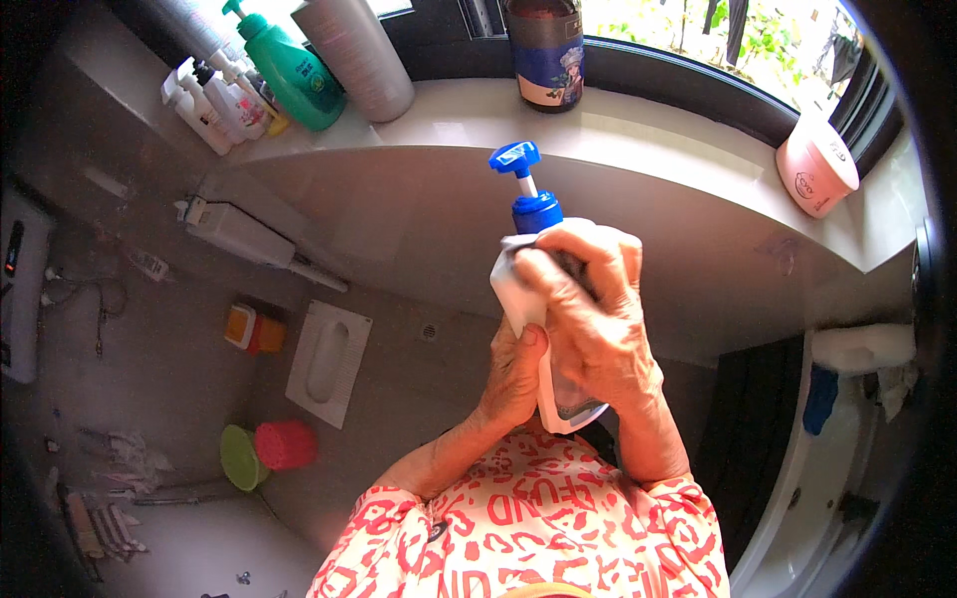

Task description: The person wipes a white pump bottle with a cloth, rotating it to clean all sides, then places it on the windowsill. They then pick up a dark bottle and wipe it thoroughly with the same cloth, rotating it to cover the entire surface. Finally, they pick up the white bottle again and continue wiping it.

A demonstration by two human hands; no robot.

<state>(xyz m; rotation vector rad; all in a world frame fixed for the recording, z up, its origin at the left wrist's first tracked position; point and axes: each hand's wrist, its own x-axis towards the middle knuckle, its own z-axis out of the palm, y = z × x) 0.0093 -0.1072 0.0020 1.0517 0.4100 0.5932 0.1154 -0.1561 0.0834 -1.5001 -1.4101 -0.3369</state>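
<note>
In front of my chest is a white pump bottle [510, 291] with a blue pump head [515, 157], standing slightly tilted. My left hand [513, 371] is closed around its lower left side, thumb lying along the front. My right hand [595, 309] is bent over the bottle's upper right part, fingers curled and partly blurred. Between those fingers and the bottle shows a dark grey patch that looks like a cloth [575, 267], mostly hidden. A greyish label edge shows near the bottle's base, below my right palm.
A window sill [454, 115] runs ahead, bearing a green pump bottle [289, 75], a grey cylinder [359, 60], a brown jar [546, 60], a pink tub [817, 167] and several small bottles. Below are a squat toilet [329, 364], a red bucket [286, 445] and a green basin [241, 458].
</note>
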